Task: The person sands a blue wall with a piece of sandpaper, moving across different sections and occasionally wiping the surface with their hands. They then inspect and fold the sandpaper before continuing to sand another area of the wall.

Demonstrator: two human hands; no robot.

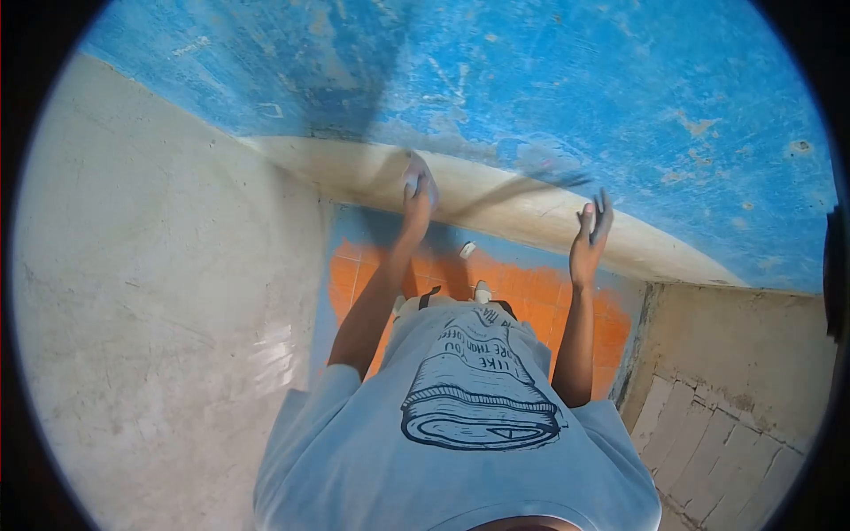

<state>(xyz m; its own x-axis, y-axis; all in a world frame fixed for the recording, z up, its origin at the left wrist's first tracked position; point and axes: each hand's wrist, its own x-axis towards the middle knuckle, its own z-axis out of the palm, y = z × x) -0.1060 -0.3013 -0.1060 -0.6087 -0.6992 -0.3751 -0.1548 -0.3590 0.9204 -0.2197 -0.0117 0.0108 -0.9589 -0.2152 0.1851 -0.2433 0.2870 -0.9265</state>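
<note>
My left hand [416,208] is closed around a small, thin pale pinkish piece [421,170], like a folded sheet or cloth; its exact kind I cannot tell. This hand is up in front of the cream band [513,208] along the lower wall. Farther right, my right hand [591,237] is raised with its fingers apart and holds nothing. Its fingertips overlap the border between the cream band and the blue wall [567,80]. Scuffs, pale scratches and worn patches mark the blue surface.
A plain grey-beige wall [159,265] stands on the left. At the right is a rougher wall [726,372] with cracked, block-like lines. Below me the floor has orange tiles [531,296] with a grey-blue border. A small white object [467,250] shows near my feet.
</note>
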